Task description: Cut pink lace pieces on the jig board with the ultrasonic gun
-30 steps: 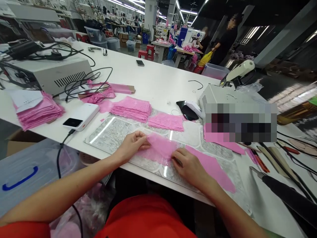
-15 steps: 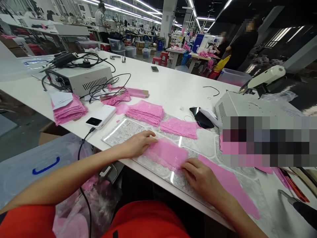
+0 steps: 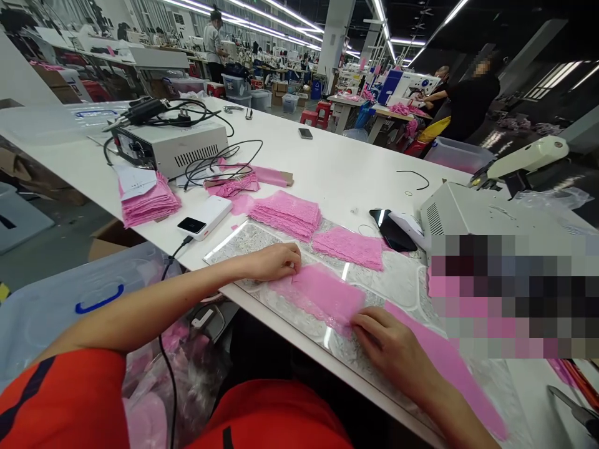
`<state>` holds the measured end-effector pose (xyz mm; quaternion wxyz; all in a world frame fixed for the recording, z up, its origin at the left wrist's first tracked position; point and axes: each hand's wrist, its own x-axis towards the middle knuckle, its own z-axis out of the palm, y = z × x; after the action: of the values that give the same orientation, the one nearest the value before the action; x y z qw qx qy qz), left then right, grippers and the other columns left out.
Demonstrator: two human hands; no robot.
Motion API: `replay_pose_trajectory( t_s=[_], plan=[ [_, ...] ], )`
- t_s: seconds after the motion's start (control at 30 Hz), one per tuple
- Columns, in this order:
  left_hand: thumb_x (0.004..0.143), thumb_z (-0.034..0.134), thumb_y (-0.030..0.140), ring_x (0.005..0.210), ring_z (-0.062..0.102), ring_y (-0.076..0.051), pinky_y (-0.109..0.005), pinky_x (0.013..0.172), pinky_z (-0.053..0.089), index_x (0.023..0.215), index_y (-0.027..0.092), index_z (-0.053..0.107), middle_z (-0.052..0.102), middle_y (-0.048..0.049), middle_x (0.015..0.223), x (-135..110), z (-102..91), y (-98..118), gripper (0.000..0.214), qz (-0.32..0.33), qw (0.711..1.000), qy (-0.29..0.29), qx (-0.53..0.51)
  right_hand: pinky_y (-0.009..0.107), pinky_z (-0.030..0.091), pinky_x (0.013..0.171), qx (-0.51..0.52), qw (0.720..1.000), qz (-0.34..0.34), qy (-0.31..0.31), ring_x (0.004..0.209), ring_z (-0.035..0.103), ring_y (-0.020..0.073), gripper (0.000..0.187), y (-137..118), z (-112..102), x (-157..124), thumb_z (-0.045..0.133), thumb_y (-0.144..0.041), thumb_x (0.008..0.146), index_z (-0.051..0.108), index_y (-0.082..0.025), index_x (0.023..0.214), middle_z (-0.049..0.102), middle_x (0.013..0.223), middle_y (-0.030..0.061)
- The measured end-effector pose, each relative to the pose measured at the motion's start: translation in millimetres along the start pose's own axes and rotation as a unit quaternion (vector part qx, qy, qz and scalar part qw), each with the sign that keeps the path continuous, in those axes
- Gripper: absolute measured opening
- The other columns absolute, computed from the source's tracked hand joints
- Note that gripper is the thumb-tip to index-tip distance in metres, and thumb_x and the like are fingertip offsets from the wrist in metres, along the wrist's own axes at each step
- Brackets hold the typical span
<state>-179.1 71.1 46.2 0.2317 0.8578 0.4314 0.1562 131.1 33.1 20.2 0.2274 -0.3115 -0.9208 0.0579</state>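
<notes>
A strip of pink lace point(image 3: 322, 293) lies on a glass plate point(image 3: 234, 243) at the table's near edge. My left hand point(image 3: 274, 262) rests on the lace's left end, its fingers curled and pinching the edge. At the lace's right part, my right hand point(image 3: 390, 346) presses down with fingers bent on the fabric. The strip runs on to the right past my right wrist point(image 3: 449, 368). Behind it lie a thick stack of cut pink lace pieces point(image 3: 285, 213) and a thinner stack point(image 3: 349, 247).
A white power bank point(image 3: 206, 218) with a cable, another pink stack point(image 3: 147, 202), a grey control box point(image 3: 171, 146) with wires, two phones point(image 3: 390, 229), a second machine point(image 3: 486, 215) and scissors point(image 3: 573, 411) share the white table. Clear bins stand at left. People work at far tables.
The view has swung left and risen a little. Both hands stay on the lace; the left hand's fingers have curled onto its left edge.
</notes>
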Motion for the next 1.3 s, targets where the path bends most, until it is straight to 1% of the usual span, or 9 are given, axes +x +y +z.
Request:
replay_pose_trajectory(
  t_s=[0.07,0.23,0.33,0.5,0.7,1.0,1.07,1.17,1.3],
  plan=[
    [0.084,0.054,0.008,0.086,0.061,-0.016,-0.024,0.081,0.045,0.082,0.015,0.07,0.063,-0.0065,0.098,-1.9,-0.3,-0.2,0.017,-0.001,1.0,0.003,-0.005,0.026,0.058,0.065,0.0,1.0,-0.003,0.003,0.076,0.067,0.0155,0.019,0.8,-0.5,0.1,0.049,-0.016,0.092,0.067,-0.02,0.091,0.07,0.088,0.0062],
    [0.086,0.058,0.017,0.087,0.06,-0.017,-0.024,0.079,0.045,0.11,0.018,0.069,0.061,-0.0073,0.103,-2.8,-1.1,-1.5,0.026,-0.004,1.0,0.001,-0.009,0.026,0.058,0.064,-0.005,1.0,-0.002,0.004,0.074,0.067,0.0149,0.017,1.3,0.4,0.5,0.05,-0.015,0.091,0.067,-0.02,0.092,0.07,0.088,0.0061],
    [0.085,0.06,0.017,0.081,0.059,-0.015,-0.023,0.075,0.044,0.099,0.018,0.073,0.06,-0.0063,0.1,-0.7,0.3,-3.5,0.019,0.0,1.0,-0.002,-0.014,0.026,0.058,0.065,-0.003,1.0,-0.002,0.007,0.075,0.067,0.015,0.017,1.5,1.5,0.2,0.05,-0.015,0.091,0.067,-0.02,0.092,0.07,0.089,0.006],
    [0.083,0.058,0.011,0.082,0.059,-0.014,-0.022,0.078,0.044,0.083,0.016,0.072,0.061,-0.0057,0.096,1.9,2.0,-7.0,0.015,0.008,0.999,0.007,-0.031,0.026,0.059,0.065,0.002,1.0,0.0,0.008,0.075,0.068,0.0152,0.017,2.2,0.3,-0.4,0.051,-0.016,0.09,0.067,-0.02,0.092,0.07,0.089,0.0056],
    [0.086,0.055,0.015,0.085,0.06,-0.015,-0.023,0.079,0.045,0.085,0.017,0.072,0.062,-0.0069,0.101,-9.5,-5.2,-3.8,0.017,0.019,0.999,0.009,-0.047,0.026,0.058,0.064,0.015,1.0,-0.007,0.022,0.076,0.068,0.0151,0.017,-0.3,-3.2,2.0,0.052,-0.015,0.09,0.067,-0.02,0.092,0.07,0.088,0.006],
    [0.088,0.052,0.018,0.099,0.063,-0.019,-0.026,0.089,0.047,0.088,0.019,0.072,0.06,-0.0098,0.121,-38.9,-8.2,-6.1,0.02,0.016,0.999,-0.008,-0.038,0.026,0.058,0.066,0.029,1.0,-0.01,-0.003,0.077,0.067,0.0151,0.018,-6.7,-2.1,7.1,0.051,-0.013,0.089,0.067,-0.02,0.092,0.07,0.088,0.0062],
    [0.088,0.05,0.016,0.104,0.063,-0.02,-0.028,0.092,0.047,0.093,0.02,0.073,0.061,-0.0098,0.123,-41.6,-9.9,-5.0,0.024,0.015,0.999,-0.006,-0.029,0.027,0.058,0.067,0.035,0.999,0.0,0.002,0.078,0.067,0.0156,0.017,-7.6,-1.8,7.8,0.051,-0.014,0.088,0.067,-0.02,0.093,0.07,0.089,0.0068],
    [0.089,0.05,0.018,0.115,0.06,-0.024,-0.033,0.101,0.045,0.111,0.025,0.072,0.061,-0.0091,0.13,-43.2,-10.1,-1.4,0.031,0.03,0.999,0.012,-0.018,0.029,0.059,0.071,0.04,0.999,0.008,0.028,0.084,0.068,0.0166,0.02,-9.1,-1.8,8.9,0.053,-0.012,0.087,0.067,-0.021,0.097,0.07,0.094,0.0076],
    [0.092,0.052,0.024,0.13,0.051,-0.026,-0.045,0.116,0.03,0.13,0.032,0.062,0.056,-0.0066,0.141,-43.5,-3.2,0.0,0.04,0.093,0.995,-0.008,0.016,0.033,0.058,0.075,0.023,0.999,-0.005,0.026,0.086,0.066,0.0179,0.018,-10.9,-1.8,10.0,0.054,-0.012,0.087,0.068,-0.02,0.096,0.071,0.098,0.0081]
  ],
)
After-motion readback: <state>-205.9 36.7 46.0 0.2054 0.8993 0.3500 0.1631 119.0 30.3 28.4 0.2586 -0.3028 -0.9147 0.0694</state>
